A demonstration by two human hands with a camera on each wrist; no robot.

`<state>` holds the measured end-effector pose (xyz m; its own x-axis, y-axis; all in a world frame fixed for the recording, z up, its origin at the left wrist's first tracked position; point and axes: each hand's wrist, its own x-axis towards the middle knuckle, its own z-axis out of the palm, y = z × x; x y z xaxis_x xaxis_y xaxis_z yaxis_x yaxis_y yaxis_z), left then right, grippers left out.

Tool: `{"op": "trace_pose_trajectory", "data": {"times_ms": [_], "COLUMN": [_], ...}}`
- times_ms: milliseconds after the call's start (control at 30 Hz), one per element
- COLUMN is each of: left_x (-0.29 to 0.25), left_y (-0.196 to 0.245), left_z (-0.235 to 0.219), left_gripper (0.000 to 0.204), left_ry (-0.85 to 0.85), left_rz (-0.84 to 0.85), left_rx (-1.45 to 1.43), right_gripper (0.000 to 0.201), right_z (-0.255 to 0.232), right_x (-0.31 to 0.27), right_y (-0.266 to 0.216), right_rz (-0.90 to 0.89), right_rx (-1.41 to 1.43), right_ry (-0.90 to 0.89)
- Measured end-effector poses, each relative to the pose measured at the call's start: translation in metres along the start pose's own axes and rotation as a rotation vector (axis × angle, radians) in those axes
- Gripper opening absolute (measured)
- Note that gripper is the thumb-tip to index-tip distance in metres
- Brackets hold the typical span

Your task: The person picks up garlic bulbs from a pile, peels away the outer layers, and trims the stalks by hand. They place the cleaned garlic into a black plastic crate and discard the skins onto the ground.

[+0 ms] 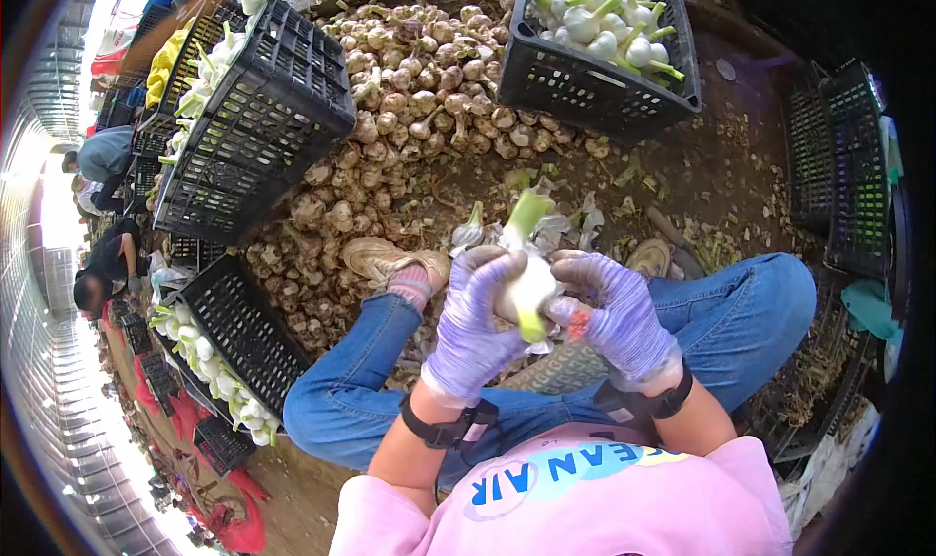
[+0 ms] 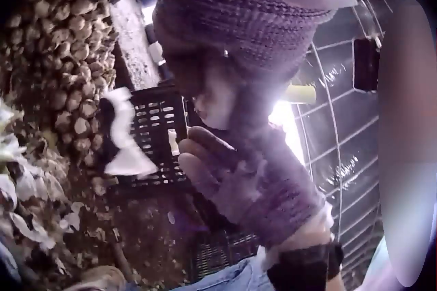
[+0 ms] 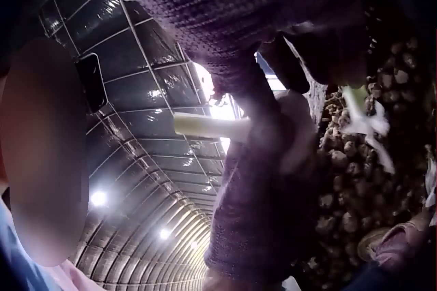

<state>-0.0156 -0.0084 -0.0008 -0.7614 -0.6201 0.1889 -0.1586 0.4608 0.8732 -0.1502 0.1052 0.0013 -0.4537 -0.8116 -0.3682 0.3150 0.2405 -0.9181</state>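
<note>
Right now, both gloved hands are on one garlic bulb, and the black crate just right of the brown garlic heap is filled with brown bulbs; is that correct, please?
Not quite: the head view shows that black crate filled with white bulbs with green stems, not brown. The left hand and right hand are indeed on one garlic bulb.

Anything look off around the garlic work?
Possibly one stray: a pale bulb with a green stem tip lies by loose skins on the ground, while other pale bulbs fill the crate. The leftward crates look tilted, but lens distortion may explain it.
</note>
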Motion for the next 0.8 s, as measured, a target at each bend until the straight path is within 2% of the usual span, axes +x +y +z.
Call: {"op": "trace_pose_trajectory", "data": {"times_ms": [33, 100, 133, 200, 267, 300, 333, 367, 433, 467, 533, 567, 633, 667, 733, 800], "left_x": [-0.002, -0.002, -0.002, -0.002, -0.004, -0.005, -0.007, -0.008, -0.006, -0.006, -0.006, -0.009, -0.012, -0.012, -0.007, -0.008], "left_y": [0.001, 0.005, 0.007, 0.009, 0.006, 0.007, 0.008, 0.008, 0.008, 0.008, 0.009, 0.006, 0.000, -0.001, 0.003, 0.005], "left_z": [0.004, 0.000, -0.001, 0.001, 0.003, 0.003, 0.003, 0.003, -0.002, -0.005, -0.007, -0.004, 0.004, 0.003, -0.003, -0.006], "left_gripper": [0.071, 0.071, 0.071, 0.071, 0.071, 0.071, 0.072, 0.074, 0.074, 0.075, 0.074, 0.071, 0.070, 0.070, 0.072, 0.075], "left_ry": [0.044, 0.026, 0.007, 0.006, 0.016, 0.017, -0.006, -0.031, -0.044, -0.055, -0.043, -0.002, 0.077, 0.076, 0.006, -0.017], "left_rz": [0.032, 0.069, 0.105, 0.108, 0.056, 0.058, -0.173, -0.407, -0.419, -0.435, -0.504, -0.443, -0.299, -0.299, -0.015, -0.047], "left_rx": [0.032, 0.127, 0.217, 0.218, 0.082, 0.082, -0.354, -0.790, -0.819, -0.846, -0.837, -0.716, -0.502, -0.502, 0.025, 0.015], "right_gripper": [0.033, 0.030, 0.030, 0.029, 0.026, 0.022, 0.018, 0.018, 0.017, 0.017, 0.022, 0.027, 0.028, 0.030, 0.029, 0.027], "right_z": [0.000, -0.001, -0.001, 0.001, 0.003, -0.001, -0.004, -0.008, -0.012, -0.010, -0.007, -0.002, 0.003, 0.004, 0.002, -0.002], "right_x": [0.000, 0.003, 0.003, 0.003, 0.003, 0.005, 0.007, 0.009, 0.016, 0.014, 0.005, 0.001, -0.001, -0.001, 0.001, 0.000], "right_y": [0.005, 0.018, 0.018, 0.015, 0.017, 0.022, 0.025, 0.024, 0.021, 0.017, 0.006, 0.007, 0.007, 0.007, 0.011, 0.007], "right_rz": [0.000, -0.210, -0.209, -0.452, -0.424, -0.315, -0.206, -0.206, 0.043, 0.046, 0.078, -0.032, -0.042, -0.053, -0.093, 0.047], "right_rx": [0.002, -0.178, -0.177, -0.471, -0.449, -0.378, -0.307, -0.307, 0.145, 0.147, 0.304, 0.261, 0.183, 0.108, 0.137, 0.226], "right_ry": [-0.003, 0.011, 0.013, 0.066, 0.072, 0.053, 0.034, 0.035, 0.019, 0.015, -0.105, -0.140, -0.103, -0.071, -0.082, -0.110]}}
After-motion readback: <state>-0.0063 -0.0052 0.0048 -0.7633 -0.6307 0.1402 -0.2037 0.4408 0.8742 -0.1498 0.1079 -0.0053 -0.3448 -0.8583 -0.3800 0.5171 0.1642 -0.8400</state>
